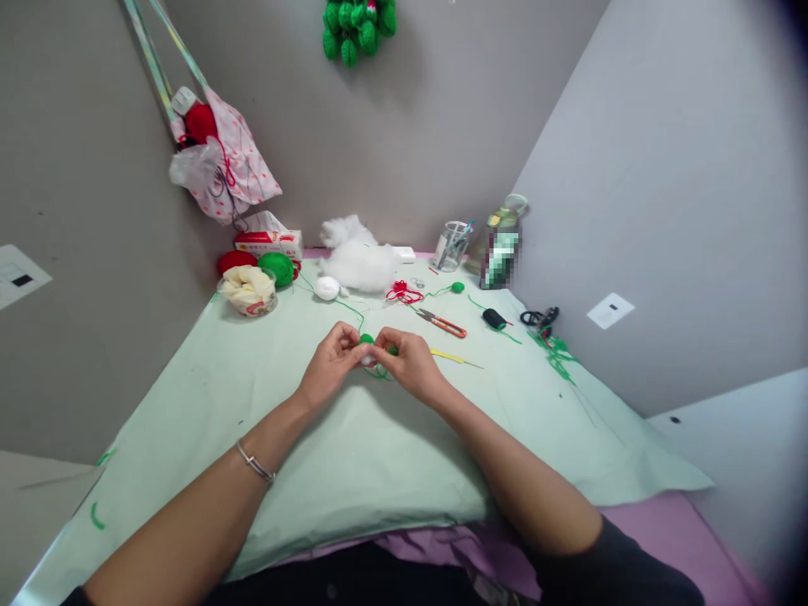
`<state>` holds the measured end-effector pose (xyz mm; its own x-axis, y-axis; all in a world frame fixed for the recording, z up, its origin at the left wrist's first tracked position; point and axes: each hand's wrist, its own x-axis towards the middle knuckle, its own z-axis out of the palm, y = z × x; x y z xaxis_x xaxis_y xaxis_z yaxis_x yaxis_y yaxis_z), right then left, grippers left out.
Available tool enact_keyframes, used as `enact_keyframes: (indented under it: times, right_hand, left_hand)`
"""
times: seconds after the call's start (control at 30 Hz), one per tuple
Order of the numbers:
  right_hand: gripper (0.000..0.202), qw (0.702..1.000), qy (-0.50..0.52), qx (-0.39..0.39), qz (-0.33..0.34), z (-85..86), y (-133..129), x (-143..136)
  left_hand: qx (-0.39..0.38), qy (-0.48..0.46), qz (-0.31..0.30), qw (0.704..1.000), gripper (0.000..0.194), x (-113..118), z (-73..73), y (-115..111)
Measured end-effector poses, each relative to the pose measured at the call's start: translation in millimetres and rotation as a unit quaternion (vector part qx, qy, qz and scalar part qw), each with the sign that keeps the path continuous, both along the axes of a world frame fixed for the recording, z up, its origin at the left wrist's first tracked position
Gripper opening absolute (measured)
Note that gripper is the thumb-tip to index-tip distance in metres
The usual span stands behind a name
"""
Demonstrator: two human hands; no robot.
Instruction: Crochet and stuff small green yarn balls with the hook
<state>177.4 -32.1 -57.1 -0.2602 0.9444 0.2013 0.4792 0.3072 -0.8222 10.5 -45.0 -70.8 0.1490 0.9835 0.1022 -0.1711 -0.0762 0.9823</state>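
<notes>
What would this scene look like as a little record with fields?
Left hand: bare left hand, pinching a small rounded green yarn piece
Right hand: bare right hand, fingers at the same piece; exact grip hidden
Nearest tool: slim yellow-handled metal-tipped tool, right of the right hand
Beyond it: orange-handled metal snips
Back of table: fluffy white stuffing heap
Wall: bunch of green oval yarn pieces
Surface: pale green cloth

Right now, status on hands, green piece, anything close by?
Left hand and right hand pinching small green piece; white bit showing; yellow tool just beside right hand.
</notes>
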Motion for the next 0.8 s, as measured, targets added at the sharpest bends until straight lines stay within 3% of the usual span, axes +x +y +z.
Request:
enact_keyframes:
  times: [0.23,0.4,0.57,0.7,0.8]
  right_hand:
    - [0.012,0.998,-0.023,0.014,0.063,3.7,-16.0,-9.4]
    - [0.013,0.999,-0.012,0.030,0.038,0.4,-8.7,-8.9]
    - [0.019,0.996,0.031,0.076,0.027,9.4,0.0,3.3]
    - [0.019,0.992,0.091,0.035,0.081,13.5,-2.6,4.2]
    - [0.023,0.993,0.092,0.019,0.073,11.8,-0.7,5.2]
  left_hand:
    - [-0.006,0.017,0.049,0.999,0.031,1.4,-6.5,5.3]
    - [-0.018,0.006,0.068,0.998,0.027,1.9,-6.8,6.3]
    - [-0.021,-0.022,0.078,0.996,0.029,1.9,-5.2,5.8]
    - [-0.039,-0.026,0.069,0.997,0.024,1.3,-7.3,5.2]
    - [-0.054,-0.041,0.073,0.995,0.018,0.4,-9.0,5.3]
